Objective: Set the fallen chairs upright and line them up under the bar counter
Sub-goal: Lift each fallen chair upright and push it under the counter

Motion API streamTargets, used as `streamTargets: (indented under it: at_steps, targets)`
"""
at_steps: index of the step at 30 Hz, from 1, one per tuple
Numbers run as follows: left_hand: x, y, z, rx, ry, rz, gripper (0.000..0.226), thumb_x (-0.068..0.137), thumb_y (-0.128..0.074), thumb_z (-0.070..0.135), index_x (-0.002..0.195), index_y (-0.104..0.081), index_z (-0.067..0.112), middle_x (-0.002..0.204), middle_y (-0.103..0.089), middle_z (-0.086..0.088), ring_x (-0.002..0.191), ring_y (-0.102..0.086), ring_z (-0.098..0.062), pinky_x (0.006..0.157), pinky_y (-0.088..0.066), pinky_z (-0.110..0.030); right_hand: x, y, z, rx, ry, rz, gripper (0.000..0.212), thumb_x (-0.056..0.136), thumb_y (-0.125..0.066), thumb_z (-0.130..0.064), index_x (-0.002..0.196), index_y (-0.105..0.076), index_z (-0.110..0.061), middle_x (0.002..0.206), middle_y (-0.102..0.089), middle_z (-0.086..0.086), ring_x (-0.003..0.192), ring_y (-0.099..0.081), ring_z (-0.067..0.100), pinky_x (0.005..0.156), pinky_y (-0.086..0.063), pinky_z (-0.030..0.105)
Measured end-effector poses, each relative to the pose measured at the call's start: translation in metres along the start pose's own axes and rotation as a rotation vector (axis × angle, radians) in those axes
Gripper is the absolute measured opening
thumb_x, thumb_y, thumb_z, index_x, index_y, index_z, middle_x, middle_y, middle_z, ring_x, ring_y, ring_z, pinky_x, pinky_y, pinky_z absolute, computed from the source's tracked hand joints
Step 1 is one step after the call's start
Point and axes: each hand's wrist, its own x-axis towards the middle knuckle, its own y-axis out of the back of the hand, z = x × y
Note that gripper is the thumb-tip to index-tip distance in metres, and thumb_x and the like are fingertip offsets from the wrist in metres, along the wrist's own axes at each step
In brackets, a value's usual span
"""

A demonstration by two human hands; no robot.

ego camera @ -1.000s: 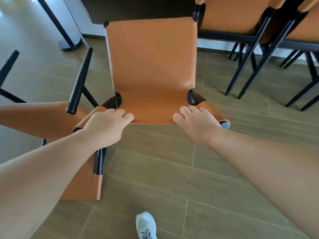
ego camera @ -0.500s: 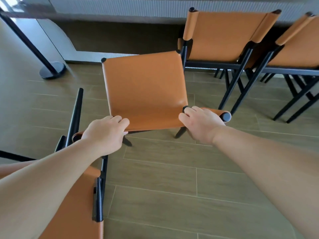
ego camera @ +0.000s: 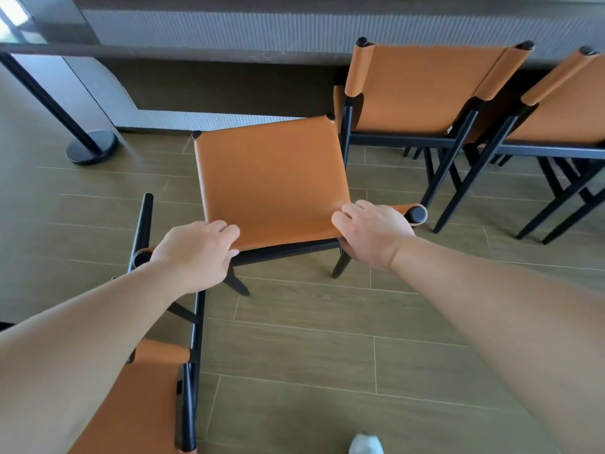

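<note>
No readable text, labels, brands or nrs anywhere tbh, not on the chairs [ego camera: 271, 181], counter [ego camera: 294, 31] or floor [ego camera: 327, 355].

Soft daylight, perhaps from upper left; wide-angle edges bend, slightly blurred.

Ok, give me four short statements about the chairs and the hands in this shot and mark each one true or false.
1. Both hands grip the backrest top of the middle chair: left hand, right hand. True.
2. Two chairs already stand at the bar counter to the right: one, another. True.
3. The held chair lies flat on the floor. False: it stands on its legs.
4. Nothing lies at lower left. False: a fallen chair lies there.
</note>
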Motion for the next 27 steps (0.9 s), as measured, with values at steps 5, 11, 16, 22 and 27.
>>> streamTargets:
  at_steps: [5, 11, 16, 22, 27]
  targets:
    - [0.025, 0.002, -0.017, -0.001, 0.02, -0.031, 0.019, 0.097, -0.045, 0.039, 0.083, -0.037, 0.029, 0.068, -0.041, 0.012, 0.055, -0.04, -0.004, 0.045, -0.031, -0.024, 0.029, 0.001, 0.015, 0.008, 0.003, 0.025, 0.014, 0.096, -0.047, -0.029, 0.1, -0.047, -0.016, 0.092, -0.048, 0.001, 0.076, -0.034, 0.02, 0.053, -0.032, 0.035]
    - [0.068, 0.006, -0.049, -0.003, 0.034, -0.083, 0.017, 0.098, -0.041, 0.041, 0.086, -0.039, 0.029, 0.075, -0.047, 0.012, 0.065, -0.05, -0.011, 0.052, -0.042, -0.029, 0.075, 0.002, 0.039, 0.055, 0.011, 0.027, 0.018, 0.095, -0.05, -0.028, 0.088, -0.035, -0.021, 0.084, -0.042, -0.002, 0.074, -0.041, 0.021, 0.05, -0.035, 0.034]
    - [0.1, 0.007, -0.073, -0.018, 0.044, -0.121, 0.018, 0.097, -0.043, 0.041, 0.082, -0.039, 0.031, 0.072, -0.045, 0.013, 0.062, -0.045, -0.007, 0.053, -0.043, -0.029, 0.11, 0.002, 0.057, 0.095, 0.017, 0.021, 0.01, 0.095, -0.049, -0.027, 0.093, -0.042, -0.02, 0.084, -0.039, -0.004, 0.077, -0.042, 0.02, 0.052, -0.043, 0.036]
    - [0.127, 0.01, -0.089, -0.035, 0.063, -0.151, 0.023, 0.098, -0.045, 0.038, 0.08, -0.035, 0.03, 0.069, -0.04, 0.012, 0.059, -0.038, -0.005, 0.052, -0.035, -0.03, 0.139, 0.007, 0.074, 0.096, 0.043, -0.044, 0.027, 0.086, -0.054, -0.009, 0.085, -0.031, -0.023, 0.076, -0.03, -0.007, 0.072, -0.038, 0.018, 0.047, -0.034, 0.032]
    - [0.142, 0.009, -0.102, -0.056, 0.066, -0.178, 0.025, 0.099, -0.045, 0.037, 0.079, -0.031, 0.03, 0.069, -0.039, 0.013, 0.061, -0.042, -0.009, 0.055, -0.041, -0.032, 0.157, 0.009, 0.084, 0.096, 0.07, -0.06, 0.028, 0.079, -0.05, -0.001, 0.086, -0.033, -0.022, 0.075, -0.028, -0.007, 0.071, -0.036, 0.018, 0.046, -0.024, 0.03]
